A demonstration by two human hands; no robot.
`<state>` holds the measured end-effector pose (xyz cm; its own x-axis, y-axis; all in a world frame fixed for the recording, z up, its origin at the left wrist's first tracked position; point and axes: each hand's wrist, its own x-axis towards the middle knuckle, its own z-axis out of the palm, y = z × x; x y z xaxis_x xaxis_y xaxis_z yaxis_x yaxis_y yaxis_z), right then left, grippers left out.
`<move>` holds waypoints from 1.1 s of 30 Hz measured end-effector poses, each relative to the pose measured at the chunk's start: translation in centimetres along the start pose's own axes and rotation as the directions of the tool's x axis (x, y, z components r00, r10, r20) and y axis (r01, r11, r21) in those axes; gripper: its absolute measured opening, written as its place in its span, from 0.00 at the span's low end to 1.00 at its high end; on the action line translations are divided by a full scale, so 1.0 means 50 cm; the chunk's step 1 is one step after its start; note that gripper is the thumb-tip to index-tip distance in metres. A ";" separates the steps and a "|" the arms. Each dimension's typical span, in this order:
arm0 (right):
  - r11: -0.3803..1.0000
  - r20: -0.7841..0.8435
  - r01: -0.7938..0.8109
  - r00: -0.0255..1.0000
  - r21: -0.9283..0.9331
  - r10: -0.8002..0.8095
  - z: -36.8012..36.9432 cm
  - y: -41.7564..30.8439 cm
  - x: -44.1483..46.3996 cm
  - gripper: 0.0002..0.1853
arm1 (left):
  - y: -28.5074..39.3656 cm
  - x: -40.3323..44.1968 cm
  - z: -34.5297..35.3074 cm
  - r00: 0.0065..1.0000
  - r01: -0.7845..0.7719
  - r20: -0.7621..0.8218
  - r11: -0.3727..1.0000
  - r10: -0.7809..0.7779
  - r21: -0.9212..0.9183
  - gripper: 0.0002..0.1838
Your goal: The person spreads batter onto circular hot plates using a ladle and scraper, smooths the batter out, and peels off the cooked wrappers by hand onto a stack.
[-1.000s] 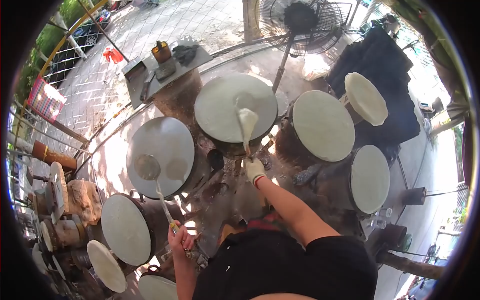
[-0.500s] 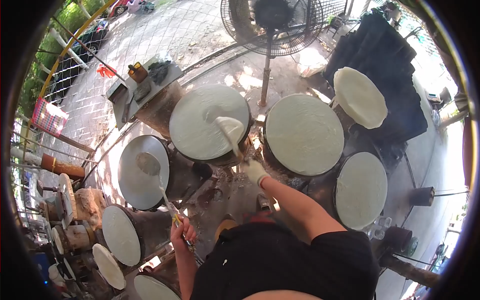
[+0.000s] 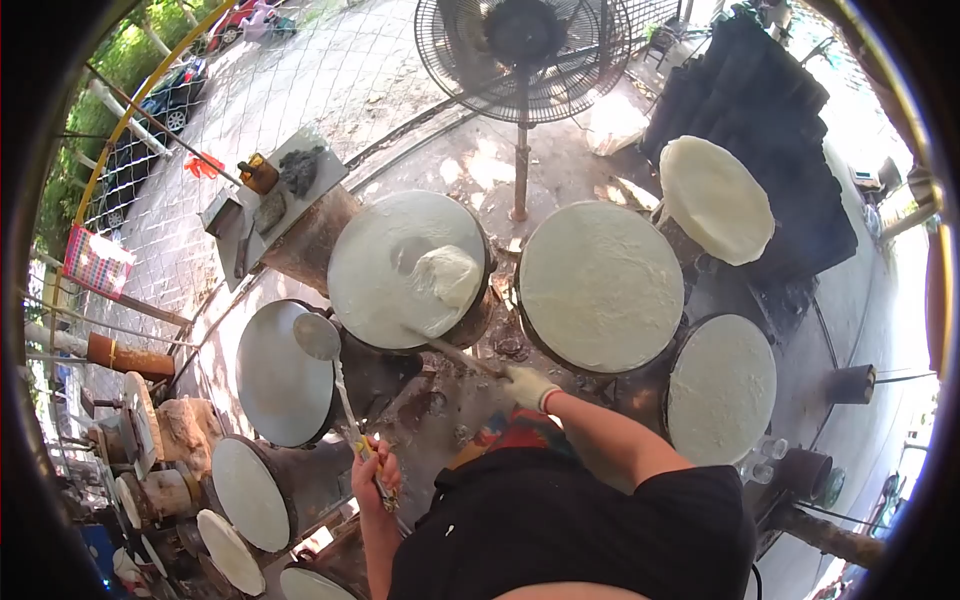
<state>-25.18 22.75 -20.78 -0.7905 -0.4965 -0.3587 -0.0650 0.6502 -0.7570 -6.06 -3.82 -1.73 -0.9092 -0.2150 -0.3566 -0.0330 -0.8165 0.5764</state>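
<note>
The left hand [image 3: 375, 474] was closed around the handle of the ladle [image 3: 316, 337], whose bowl was positioned over the edge of the bare griddle [image 3: 280, 378]. The gloved right hand [image 3: 530, 388] gripped the stick [image 3: 462, 354], its far end at the near part of the coated griddle [image 3: 375, 240]; the batter lump [image 3: 447, 277] lay on that griddle, just beyond the stick.

Smooth matt griddle [image 3: 278, 378], metal ladle [image 3: 317, 337], cloth glove [image 3: 526, 387].
</note>
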 end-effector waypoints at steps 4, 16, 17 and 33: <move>0.962 -0.291 -0.272 0.918 0.033 0.270 -0.080 -0.091 0.147 0.21 | 0.032 0.009 -0.013 0.999 0.053 -0.011 0.998 -0.053 -0.020 0.11; 0.766 -0.435 0.087 0.861 0.636 0.264 0.041 -0.191 0.161 0.23 | 0.122 0.020 -0.110 0.983 0.178 -0.059 0.984 -0.177 0.021 0.13; 0.743 -0.425 -0.002 0.819 0.670 0.386 0.052 -0.205 0.165 0.22 | 0.124 0.022 -0.116 0.980 0.192 -0.061 0.981 -0.191 0.019 0.13; 0.979 -0.195 -0.064 0.975 0.196 0.103 -0.151 -0.208 0.322 0.20 | 0.041 0.091 -0.055 0.946 0.314 -0.077 0.949 -0.314 -0.016 0.07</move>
<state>-41.83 12.32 -14.56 -0.8966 -0.3049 -0.3211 0.1063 0.5558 -0.8245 -9.12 -7.92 -4.18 -0.8182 0.0118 -0.5748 -0.3096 -0.8514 0.4233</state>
